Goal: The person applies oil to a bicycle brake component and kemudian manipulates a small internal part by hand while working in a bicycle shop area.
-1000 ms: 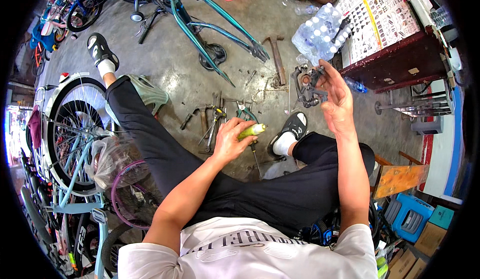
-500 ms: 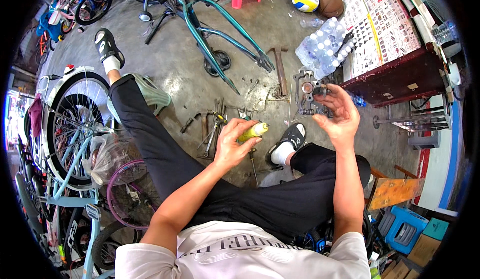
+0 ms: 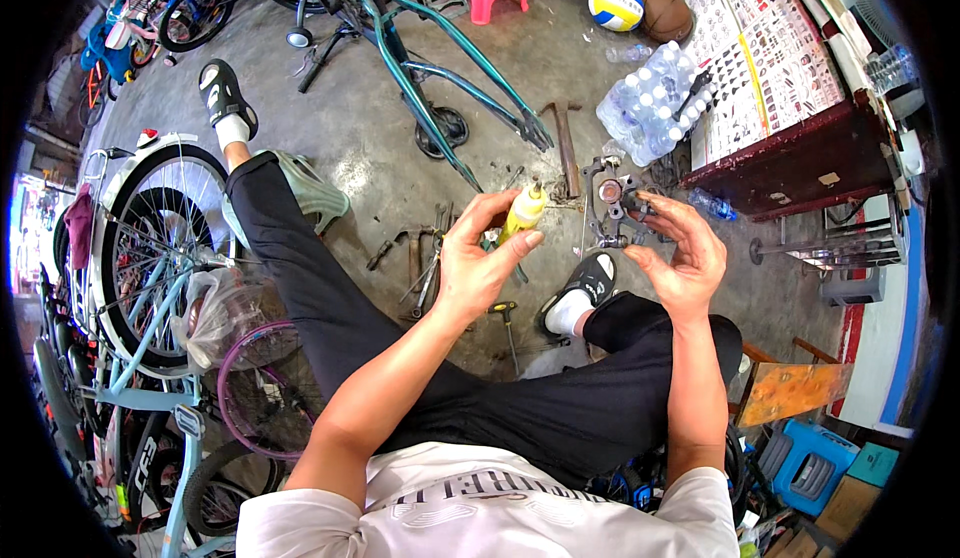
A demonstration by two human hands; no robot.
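Observation:
My left hand [image 3: 478, 263] grips a small yellow squeeze bottle [image 3: 520, 216] between thumb and fingers, its narrow tip pointing up. To the right of it, my right hand [image 3: 685, 256] has thumb and fingers closed on the near side of a dark metal bicycle part [image 3: 607, 220]. That part looks like an open frame with a round, brownish centre. A gap separates the bottle tip from the metal part. On the floor beyond lies a hammer [image 3: 567, 150].
A teal bicycle frame [image 3: 400, 68] lies ahead. Loose tools and a yellow-handled screwdriver [image 3: 508, 328] are on the floor between my legs. Packed water bottles [image 3: 650, 98] stand right, near a dark red cabinet [image 3: 810, 163]. A bicycle wheel [image 3: 165, 248] stands left.
My left hand has moved up and to the right with the bottle, which now stands more upright and nearer the metal part. My right hand has shifted slightly, still holding that part.

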